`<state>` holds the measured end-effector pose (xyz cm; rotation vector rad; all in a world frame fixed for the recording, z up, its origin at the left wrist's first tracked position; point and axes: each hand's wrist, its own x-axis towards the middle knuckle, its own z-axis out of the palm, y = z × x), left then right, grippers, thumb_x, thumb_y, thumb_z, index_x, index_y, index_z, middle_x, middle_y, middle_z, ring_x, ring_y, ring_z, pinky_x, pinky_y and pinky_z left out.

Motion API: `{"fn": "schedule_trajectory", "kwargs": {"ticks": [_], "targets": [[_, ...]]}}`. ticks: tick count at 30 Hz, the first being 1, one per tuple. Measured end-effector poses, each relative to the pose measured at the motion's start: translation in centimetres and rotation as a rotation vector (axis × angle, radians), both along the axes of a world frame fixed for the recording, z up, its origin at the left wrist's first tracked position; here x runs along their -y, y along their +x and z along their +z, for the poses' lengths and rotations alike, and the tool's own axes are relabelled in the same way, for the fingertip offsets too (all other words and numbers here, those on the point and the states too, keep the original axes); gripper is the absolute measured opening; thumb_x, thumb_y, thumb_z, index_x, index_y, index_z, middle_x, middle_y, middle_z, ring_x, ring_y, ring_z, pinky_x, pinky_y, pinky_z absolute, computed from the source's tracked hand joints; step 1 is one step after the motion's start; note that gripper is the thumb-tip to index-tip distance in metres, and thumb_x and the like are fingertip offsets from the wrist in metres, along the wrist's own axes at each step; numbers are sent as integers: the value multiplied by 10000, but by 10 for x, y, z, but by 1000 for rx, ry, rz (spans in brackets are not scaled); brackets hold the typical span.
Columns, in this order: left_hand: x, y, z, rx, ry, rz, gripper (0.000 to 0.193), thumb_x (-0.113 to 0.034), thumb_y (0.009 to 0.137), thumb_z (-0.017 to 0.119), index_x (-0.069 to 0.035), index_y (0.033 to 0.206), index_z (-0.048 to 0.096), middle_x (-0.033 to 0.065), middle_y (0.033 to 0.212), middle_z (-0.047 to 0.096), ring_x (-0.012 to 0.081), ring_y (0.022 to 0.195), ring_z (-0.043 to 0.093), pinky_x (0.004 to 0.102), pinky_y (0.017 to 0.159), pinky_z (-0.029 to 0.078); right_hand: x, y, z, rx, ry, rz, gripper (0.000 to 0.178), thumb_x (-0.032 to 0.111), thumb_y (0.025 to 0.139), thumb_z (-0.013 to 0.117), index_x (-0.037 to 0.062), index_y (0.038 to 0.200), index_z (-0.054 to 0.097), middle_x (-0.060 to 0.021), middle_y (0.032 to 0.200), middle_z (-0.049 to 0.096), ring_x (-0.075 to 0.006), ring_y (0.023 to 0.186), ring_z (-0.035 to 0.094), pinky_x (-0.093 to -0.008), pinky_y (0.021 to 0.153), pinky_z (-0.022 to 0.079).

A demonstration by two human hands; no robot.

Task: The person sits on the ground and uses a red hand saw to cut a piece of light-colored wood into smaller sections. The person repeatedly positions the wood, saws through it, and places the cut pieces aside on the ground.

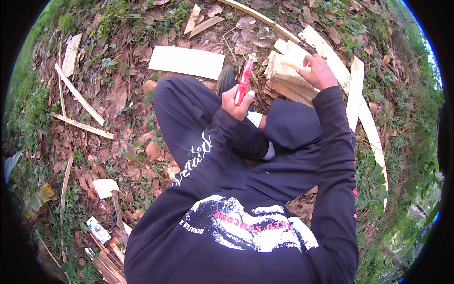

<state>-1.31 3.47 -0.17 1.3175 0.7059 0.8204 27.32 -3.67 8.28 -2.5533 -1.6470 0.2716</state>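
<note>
My left hand (235, 105) is closed around a slim red handle (243, 81) with a pale band, held pointing up and away from me above my crossed legs. What sits at the handle's far tip is too small to make out. To the right, my right hand (320, 73) hovers at the top of a stack of split pale wood (287, 71). Its thumb and forefinger are curled but apart, and I see nothing between them. Beyond my left knee lies a flat pale board (187, 61) on the leaves.
Long wood strips (355, 94) lie on the right. Thin strips (80, 94) and a short plank (72, 54) lie on the left. A white box-like packet (98, 230) rests near split sticks (108, 262) at lower left. Dry leaves (118, 99) and grass cover the ground.
</note>
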Motion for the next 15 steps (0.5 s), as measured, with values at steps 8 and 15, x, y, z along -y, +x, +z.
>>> {"fn": "schedule_trajectory", "kwargs": {"ticks": [8,15], "targets": [[-1,3,-6,21,3,13,218,-147,853,698,-3,757,567,21,583,467,101,538,404,305,522,365,-17,20,34,-150,-29,-9,301,212,753,670,19,984,681,-148,936,719,-309,927,680,-396,864,516],[1,-3,1,32,-66,-96,214,-136,852,668,-2,740,543,21,561,472,98,514,409,305,510,366,-5,4,31,-169,23,-50,324,237,826,761,31,1073,726,-169,899,726,-283,830,709,-365,803,530]]}}
